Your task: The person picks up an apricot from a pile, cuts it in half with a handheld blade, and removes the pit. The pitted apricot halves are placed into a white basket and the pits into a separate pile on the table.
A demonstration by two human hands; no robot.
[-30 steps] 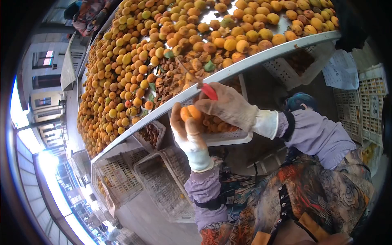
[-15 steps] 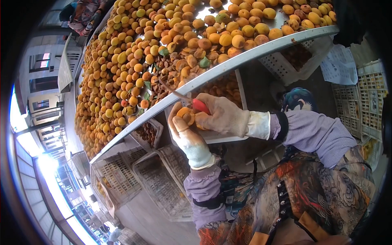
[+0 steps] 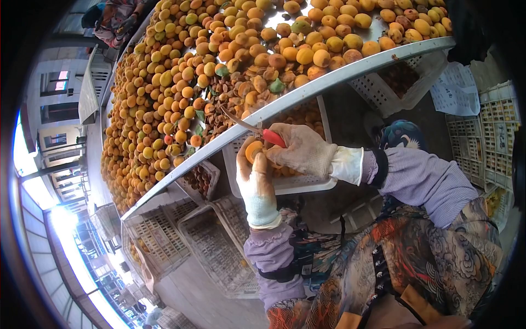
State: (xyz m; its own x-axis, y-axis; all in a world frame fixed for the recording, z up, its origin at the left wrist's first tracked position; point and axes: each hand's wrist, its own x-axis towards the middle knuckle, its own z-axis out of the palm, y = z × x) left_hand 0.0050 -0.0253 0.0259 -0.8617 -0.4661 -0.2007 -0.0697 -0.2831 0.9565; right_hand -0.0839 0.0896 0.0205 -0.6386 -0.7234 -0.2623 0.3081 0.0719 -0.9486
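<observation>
My left hand (image 3: 256, 183), in a pale work glove, is closed with its fingertips around an orange apricot (image 3: 253, 151). In the gloved fist of my right hand (image 3: 301, 151) is a knife (image 3: 274, 138) with a red handle. Its thin curved blade points up and left, over the metal table rim (image 3: 307, 92). Both hands are close together just on the near side of that rim, with the right fingertips beside the apricot. Part of the fruit is covered by the fingers. Below the hands is a white plastic crate (image 3: 307, 185) holding apricot pieces.
Whole apricots (image 3: 164, 104) are heaped across the table, with split pieces and pits (image 3: 241, 90) near the rim. Plastic crates (image 3: 219, 247) stand on the floor at left, and stacked crates (image 3: 496, 131) at right. Another person (image 3: 115, 22) is at the table's far left corner.
My left hand has turned more upright and shifted slightly right and down, with the apricot still in it. The knife's blade has moved a little right, away from the fruit.
</observation>
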